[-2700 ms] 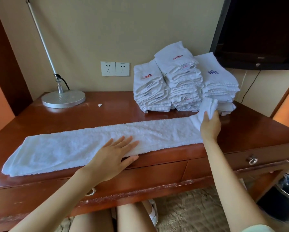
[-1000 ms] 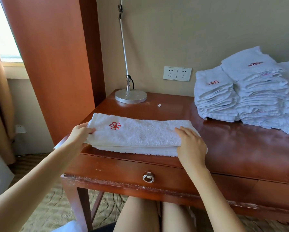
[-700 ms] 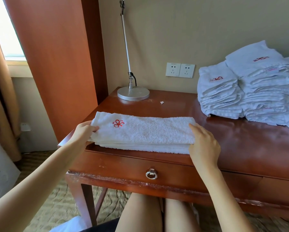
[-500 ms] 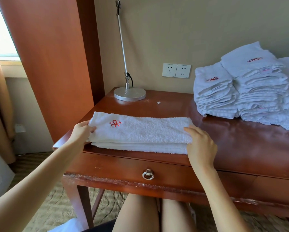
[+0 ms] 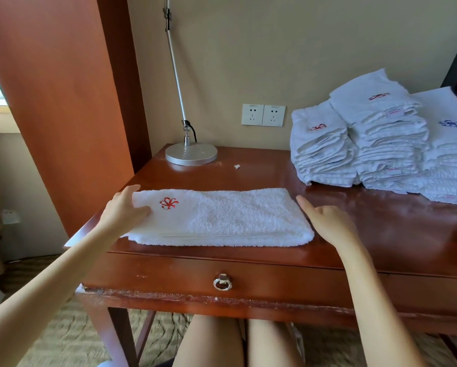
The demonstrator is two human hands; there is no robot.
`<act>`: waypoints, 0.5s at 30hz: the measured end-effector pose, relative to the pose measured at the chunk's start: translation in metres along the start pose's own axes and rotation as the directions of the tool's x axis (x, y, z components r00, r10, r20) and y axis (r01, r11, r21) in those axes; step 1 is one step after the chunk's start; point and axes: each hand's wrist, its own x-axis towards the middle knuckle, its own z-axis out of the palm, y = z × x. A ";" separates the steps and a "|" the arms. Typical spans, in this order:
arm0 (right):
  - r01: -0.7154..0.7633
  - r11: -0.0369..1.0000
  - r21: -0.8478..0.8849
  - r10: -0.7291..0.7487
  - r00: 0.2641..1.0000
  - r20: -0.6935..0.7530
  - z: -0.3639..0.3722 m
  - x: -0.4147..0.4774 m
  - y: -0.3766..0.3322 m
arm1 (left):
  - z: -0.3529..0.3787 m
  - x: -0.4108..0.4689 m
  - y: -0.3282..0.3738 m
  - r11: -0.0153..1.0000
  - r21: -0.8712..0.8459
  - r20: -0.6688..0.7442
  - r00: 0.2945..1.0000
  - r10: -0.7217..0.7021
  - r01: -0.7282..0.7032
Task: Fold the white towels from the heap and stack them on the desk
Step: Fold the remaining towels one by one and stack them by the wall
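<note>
A white towel (image 5: 222,218) with a red embroidered mark lies folded into a long band near the front left of the wooden desk (image 5: 381,234). My left hand (image 5: 125,210) grips its left end, thumb on top by the red mark. Just off the towel's right end hovers my right hand (image 5: 325,221), fingers apart and holding nothing. Stacks of folded white towels (image 5: 368,144) stand at the back right of the desk, some marked red, one blue.
A silver desk lamp (image 5: 191,153) stands at the back left, with a small white scrap (image 5: 237,166) beside it. Wall sockets (image 5: 263,115) sit behind. A drawer with a ring pull (image 5: 222,283) faces my knees. An orange wall panel stands left.
The long towel was folded in half to the left side of the desk. Since half a second ago my right hand has let go of the right end and moved slightly off it.
</note>
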 end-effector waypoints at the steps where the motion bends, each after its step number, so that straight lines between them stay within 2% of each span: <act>1: -0.002 0.999 0.047 -0.002 0.998 0.067 0.005 0.000 -0.001 | 0.004 0.001 0.006 0.995 0.071 -0.008 0.997 0.072 -0.071; 3: 0.023 0.991 0.130 -0.041 0.989 0.139 0.015 -0.003 -0.005 | 0.016 0.000 0.023 0.970 0.136 0.016 0.979 0.201 -0.202; 6: 0.056 0.976 0.211 -0.075 0.993 0.087 0.024 -0.007 -0.008 | 0.039 -0.002 0.053 0.931 0.123 0.146 0.934 0.325 -0.343; 9: 0.100 0.950 0.297 -0.116 0.993 0.037 0.025 -0.010 -0.016 | 0.061 -0.005 0.086 0.881 0.067 0.302 0.851 0.430 -0.469; 13: 0.218 0.880 0.421 -0.228 0.973 -0.029 0.006 -0.007 -0.023 | 0.076 0.003 0.126 0.852 -0.080 0.441 0.748 0.496 -0.518; 15: 0.304 0.815 0.493 -0.305 0.949 -0.081 -0.016 -0.002 -0.024 | 0.076 0.008 0.147 0.854 -0.189 0.477 0.715 0.512 -0.486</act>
